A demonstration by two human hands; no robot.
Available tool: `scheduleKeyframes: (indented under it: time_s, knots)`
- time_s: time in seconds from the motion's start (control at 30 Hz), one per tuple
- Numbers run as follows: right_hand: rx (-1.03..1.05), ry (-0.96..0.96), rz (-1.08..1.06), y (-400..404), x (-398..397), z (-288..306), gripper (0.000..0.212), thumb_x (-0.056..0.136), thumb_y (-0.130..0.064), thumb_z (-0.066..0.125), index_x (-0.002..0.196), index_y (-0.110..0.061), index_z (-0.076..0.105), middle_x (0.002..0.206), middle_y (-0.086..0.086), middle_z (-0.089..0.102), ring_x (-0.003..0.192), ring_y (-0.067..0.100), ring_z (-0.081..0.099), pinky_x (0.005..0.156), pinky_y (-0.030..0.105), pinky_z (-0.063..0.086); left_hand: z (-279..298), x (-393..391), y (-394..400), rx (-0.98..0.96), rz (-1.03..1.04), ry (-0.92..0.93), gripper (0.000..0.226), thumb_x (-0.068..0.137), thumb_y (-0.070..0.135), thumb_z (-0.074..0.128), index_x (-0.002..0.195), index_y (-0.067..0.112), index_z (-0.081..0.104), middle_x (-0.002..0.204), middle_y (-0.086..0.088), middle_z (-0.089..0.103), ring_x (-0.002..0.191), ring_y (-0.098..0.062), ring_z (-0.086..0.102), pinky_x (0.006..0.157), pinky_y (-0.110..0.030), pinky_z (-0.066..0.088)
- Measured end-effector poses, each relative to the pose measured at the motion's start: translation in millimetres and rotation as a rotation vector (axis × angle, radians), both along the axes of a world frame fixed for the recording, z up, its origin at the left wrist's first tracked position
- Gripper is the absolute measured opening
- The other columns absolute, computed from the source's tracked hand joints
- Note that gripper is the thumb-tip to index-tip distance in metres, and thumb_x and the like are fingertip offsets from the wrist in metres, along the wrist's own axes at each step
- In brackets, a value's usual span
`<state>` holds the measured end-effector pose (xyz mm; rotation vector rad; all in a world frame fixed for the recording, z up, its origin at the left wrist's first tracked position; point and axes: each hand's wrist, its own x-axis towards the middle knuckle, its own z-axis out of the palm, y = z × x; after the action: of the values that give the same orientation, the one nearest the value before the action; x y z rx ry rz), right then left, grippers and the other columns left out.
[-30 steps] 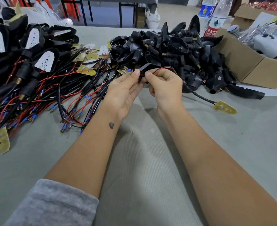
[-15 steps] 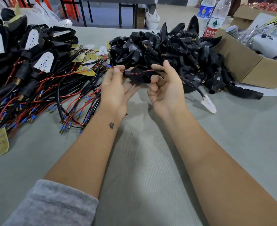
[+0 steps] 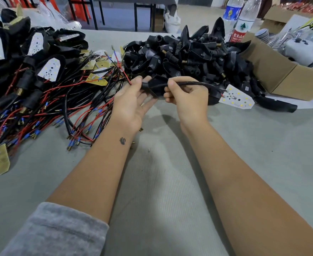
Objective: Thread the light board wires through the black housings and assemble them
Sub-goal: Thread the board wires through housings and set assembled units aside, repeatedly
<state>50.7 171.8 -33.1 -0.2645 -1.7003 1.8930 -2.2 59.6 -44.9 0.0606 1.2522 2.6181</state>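
Observation:
Both hands meet over the grey table, in front of a heap of black housings. My left hand pinches the red and black wire ends where they come out of one black housing. My right hand grips the black sleeved cable on the housing's other side. That cable runs right to a white light board with yellow LEDs, lying face up on the table. The housing is partly hidden by my fingers.
Left of my hands lies a tangle of red and black wires with loose boards, and finished assemblies are piled behind it. A cardboard box stands at the right, with two water bottles behind the housing heap.
The wires have been drawn further through the housing to the left. The light board has slid closer to the housing and turned LED side up. My right hand has closed on the cable.

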Motion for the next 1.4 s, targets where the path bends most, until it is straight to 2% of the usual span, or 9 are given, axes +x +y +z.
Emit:
scheduleKeyframes:
  time_s: [0.2,0.37,0.5,0.77,0.9,1.1,1.17,1.27,1.4]
  knots:
    - [0.205,-0.024,-0.027,-4.2,0.1,-2.7,0.006,0.085,-0.004,0.070,0.084,-0.007,0.074,0.067,-0.006,0.066,0.057,-0.005,0.056,0.059,0.015,0.043,0.9,6.4,5.1,-0.044,-0.129,0.040,0.021,0.104,0.015,0.045,0.098,0.009,0.064,0.087,-0.006,0.075,0.082,-0.017,0.073,0.071,-0.032,0.060]
    - [-0.055,0.008,0.086,-4.6,1.9,2.0,0.017,0.084,-0.001,0.071,0.099,-0.007,0.066,0.064,-0.006,0.057,0.054,0.003,0.046,0.051,0.016,0.036,0.4,6.1,3.2,-0.025,-0.032,0.041,0.023,0.106,0.022,0.039,0.101,0.015,0.061,0.093,-0.007,0.073,0.090,-0.022,0.072,0.079,-0.040,0.060]
    - [-0.165,-0.029,0.181,-5.7,2.4,6.4,0.004,0.095,-0.012,0.061,0.091,-0.012,0.061,0.055,-0.003,0.047,0.047,0.008,0.036,0.046,0.020,0.026,2.3,5.3,0.1,-0.004,0.018,0.057,0.023,0.106,0.025,0.036,0.104,0.019,0.058,0.097,-0.005,0.072,0.087,-0.020,0.072,0.075,-0.035,0.061]
    - [0.201,-0.137,0.065,0.5,1.4,3.6,0.018,0.095,-0.022,0.061,0.079,-0.014,0.058,0.059,0.001,0.055,0.049,0.007,0.047,0.049,0.021,0.037,1.5,9.6,5.8,-0.131,-0.104,0.056,0.022,0.104,0.023,0.044,0.104,0.017,0.066,0.089,-0.003,0.076,0.090,-0.017,0.072,0.083,-0.031,0.059]
    - [0.473,-0.206,0.028,0.0,-1.4,-0.7,0.029,0.089,-0.030,0.068,0.067,-0.022,0.050,0.058,-0.013,0.052,0.055,-0.001,0.049,0.058,0.013,0.038,1.7,9.4,5.0,-0.084,0.014,0.052,0.025,0.106,0.021,0.038,0.096,0.015,0.061,0.081,-0.004,0.076,0.081,-0.017,0.074,0.076,-0.031,0.060]
    - [0.728,-0.477,-0.067,6.5,-4.6,-5.1,0.040,0.081,-0.036,0.068,0.053,-0.018,0.044,0.050,-0.007,0.045,0.056,0.011,0.045,0.053,0.027,0.033,5.5,3.7,-5.9,0.009,0.210,0.049,0.026,0.107,0.023,0.033,0.098,0.013,0.055,0.094,-0.010,0.071,0.086,-0.020,0.072,0.079,-0.034,0.060]
    - [0.680,-0.472,-0.034,9.3,-3.5,-2.0,0.026,0.079,-0.019,0.064,0.057,-0.019,0.049,0.052,-0.007,0.046,0.057,0.012,0.044,0.054,0.025,0.034,5.4,2.7,-6.8,0.007,0.269,0.030,0.026,0.108,0.023,0.032,0.099,0.013,0.054,0.096,-0.011,0.069,0.087,-0.020,0.071,0.081,-0.035,0.060]
    - [0.251,-0.353,0.089,9.8,1.4,2.9,0.018,0.079,0.000,0.052,0.080,-0.018,0.051,0.057,-0.006,0.046,0.054,0.014,0.042,0.051,0.022,0.033,5.6,0.8,-8.4,0.005,0.337,0.000,0.026,0.108,0.024,0.032,0.097,0.016,0.054,0.097,-0.009,0.067,0.086,-0.018,0.070,0.071,-0.028,0.060]
    - [-0.227,-0.259,0.210,10.3,2.6,10.1,0.009,0.090,-0.004,0.048,0.087,-0.011,0.053,0.061,0.001,0.050,0.050,0.015,0.044,0.046,0.024,0.034,5.1,1.0,-8.5,-0.024,0.356,-0.007,0.026,0.107,0.027,0.032,0.096,0.019,0.054,0.103,-0.011,0.067,0.091,-0.020,0.070,0.079,-0.031,0.059]
